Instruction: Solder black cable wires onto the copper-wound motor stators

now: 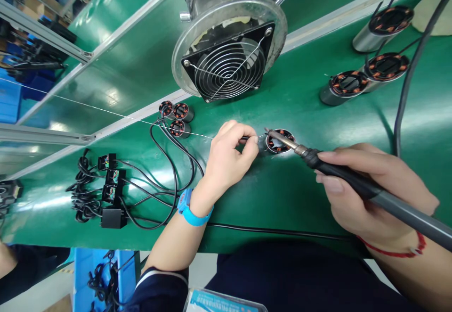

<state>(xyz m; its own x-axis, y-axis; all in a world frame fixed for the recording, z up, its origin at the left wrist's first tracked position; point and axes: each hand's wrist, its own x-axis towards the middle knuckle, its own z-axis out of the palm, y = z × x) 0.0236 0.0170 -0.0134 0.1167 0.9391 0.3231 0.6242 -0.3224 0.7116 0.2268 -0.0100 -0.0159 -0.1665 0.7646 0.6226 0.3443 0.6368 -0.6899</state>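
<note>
My right hand (374, 189) is closed around the handle of a soldering iron (356, 180). The iron's tip lies over the left rim of a motor stator (280, 141) with copper windings, which stands upright on the green bench. Just left of that stator, my left hand (231, 154) pinches a thin strand of solder wire (151, 122) that runs in from the upper left. A short dark lead (244, 139) also shows between its thumb and fingers. Whether the tip touches the wire end or the stator is too small to tell.
A round fume extractor (229, 74) with a wire guard hangs above. Several stators stand at the left (178, 128) and right (348, 86). Black cables with open boxes (112, 177) lie left. A blue bin (83, 274) is below the bench edge; another person's arm (7, 262) is far left.
</note>
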